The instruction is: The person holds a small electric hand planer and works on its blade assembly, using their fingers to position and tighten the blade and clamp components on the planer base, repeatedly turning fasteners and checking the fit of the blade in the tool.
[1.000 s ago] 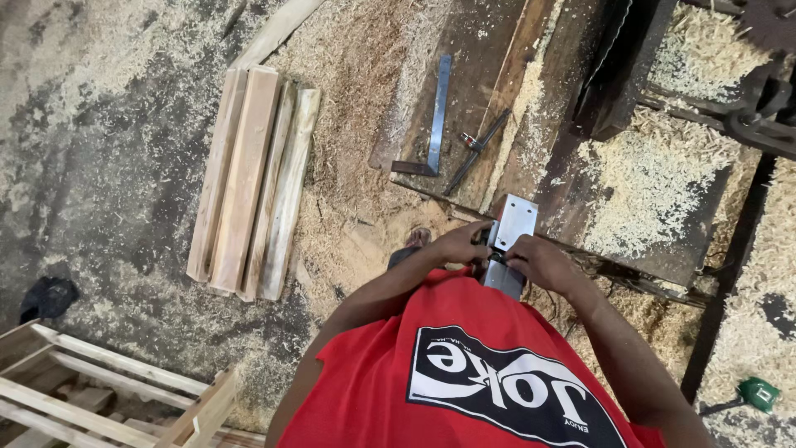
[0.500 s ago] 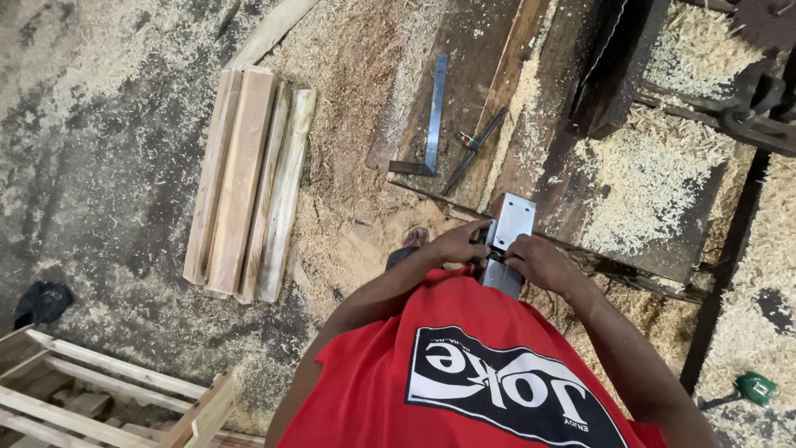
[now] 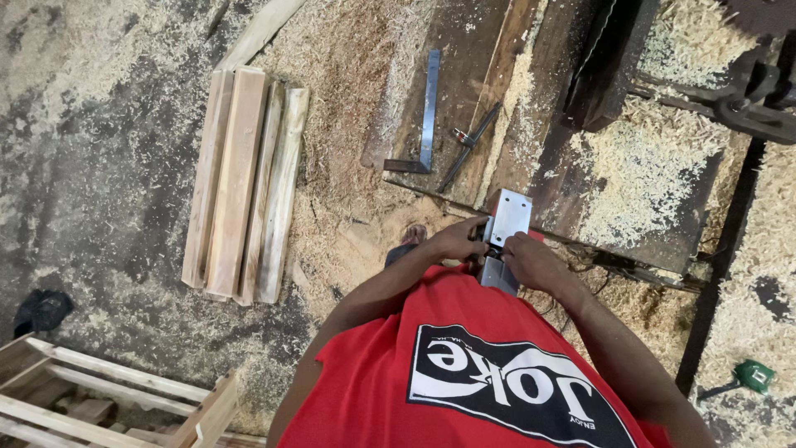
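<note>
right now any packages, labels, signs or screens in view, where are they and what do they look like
No packages, signs or screens show.
Printed panel on the red shirt: bottom centre, across the person's chest; a slanted black block with large white lettering, seen upside down.
Pale metal plate tool: held between the left hand and right hand; no label visible on it.

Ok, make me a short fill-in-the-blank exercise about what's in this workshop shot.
1. Both the left hand and the right hand hold a silvery ____ tool.
2. The person's shirt is ____.
3. The wooden planks lie on the floor to the person's ____.
4. The workbench is scattered with ____.

Missing words: metal; red; left; sawdust
</note>
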`<action>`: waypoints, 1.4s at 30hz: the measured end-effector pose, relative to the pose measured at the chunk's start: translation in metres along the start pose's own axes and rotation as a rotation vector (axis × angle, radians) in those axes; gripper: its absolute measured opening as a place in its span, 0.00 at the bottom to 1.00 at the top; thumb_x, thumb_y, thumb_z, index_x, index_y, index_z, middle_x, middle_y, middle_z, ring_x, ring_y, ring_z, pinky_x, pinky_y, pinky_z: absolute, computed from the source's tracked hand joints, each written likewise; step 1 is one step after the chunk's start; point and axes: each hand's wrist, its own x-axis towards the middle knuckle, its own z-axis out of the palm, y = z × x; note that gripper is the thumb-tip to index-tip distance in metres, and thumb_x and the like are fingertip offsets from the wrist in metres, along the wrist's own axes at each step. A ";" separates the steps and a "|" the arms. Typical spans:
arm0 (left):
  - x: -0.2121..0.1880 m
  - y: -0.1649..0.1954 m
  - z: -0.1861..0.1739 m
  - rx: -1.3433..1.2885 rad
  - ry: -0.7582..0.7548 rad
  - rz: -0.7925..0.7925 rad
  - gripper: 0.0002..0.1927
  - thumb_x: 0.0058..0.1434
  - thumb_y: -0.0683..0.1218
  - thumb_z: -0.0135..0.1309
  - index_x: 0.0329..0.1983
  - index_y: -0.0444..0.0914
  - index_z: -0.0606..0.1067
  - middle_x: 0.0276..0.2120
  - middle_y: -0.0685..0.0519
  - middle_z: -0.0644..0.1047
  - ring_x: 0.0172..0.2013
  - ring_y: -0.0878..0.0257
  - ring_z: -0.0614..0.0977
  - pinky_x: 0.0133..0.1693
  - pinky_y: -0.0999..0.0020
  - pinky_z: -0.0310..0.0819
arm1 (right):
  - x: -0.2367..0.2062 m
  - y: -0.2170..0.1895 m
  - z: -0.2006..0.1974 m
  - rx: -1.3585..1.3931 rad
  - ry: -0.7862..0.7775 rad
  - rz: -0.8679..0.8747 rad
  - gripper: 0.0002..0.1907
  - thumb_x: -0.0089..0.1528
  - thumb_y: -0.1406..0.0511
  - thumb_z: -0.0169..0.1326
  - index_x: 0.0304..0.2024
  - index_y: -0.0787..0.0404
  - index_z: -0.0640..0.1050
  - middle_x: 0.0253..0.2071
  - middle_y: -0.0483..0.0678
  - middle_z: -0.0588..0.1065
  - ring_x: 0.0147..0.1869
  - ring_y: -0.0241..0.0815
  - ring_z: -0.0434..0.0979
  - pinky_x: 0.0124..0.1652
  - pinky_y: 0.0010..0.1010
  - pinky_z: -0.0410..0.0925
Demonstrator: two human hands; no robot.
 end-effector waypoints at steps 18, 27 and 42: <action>0.002 -0.046 0.014 0.314 0.187 0.217 0.39 0.55 0.55 0.64 0.66 0.35 0.66 0.51 0.35 0.78 0.52 0.45 0.79 0.52 0.56 0.73 | -0.009 0.039 0.075 0.056 0.287 -0.082 0.11 0.62 0.63 0.53 0.39 0.64 0.80 0.37 0.59 0.78 0.42 0.61 0.79 0.41 0.50 0.72; -0.013 0.027 0.016 0.625 0.004 0.270 0.10 0.51 0.50 0.63 0.30 0.40 0.82 0.33 0.49 0.82 0.41 0.50 0.82 0.44 0.55 0.76 | -0.034 0.040 0.027 0.090 0.221 -0.138 0.09 0.59 0.60 0.61 0.38 0.58 0.85 0.35 0.53 0.78 0.42 0.53 0.79 0.43 0.43 0.71; 0.020 0.030 0.048 0.989 -0.189 0.399 0.06 0.50 0.39 0.57 0.31 0.36 0.82 0.36 0.40 0.81 0.40 0.42 0.83 0.41 0.48 0.77 | -0.036 0.021 0.035 0.134 0.146 0.023 0.15 0.56 0.65 0.59 0.43 0.68 0.79 0.43 0.60 0.75 0.46 0.62 0.78 0.48 0.49 0.70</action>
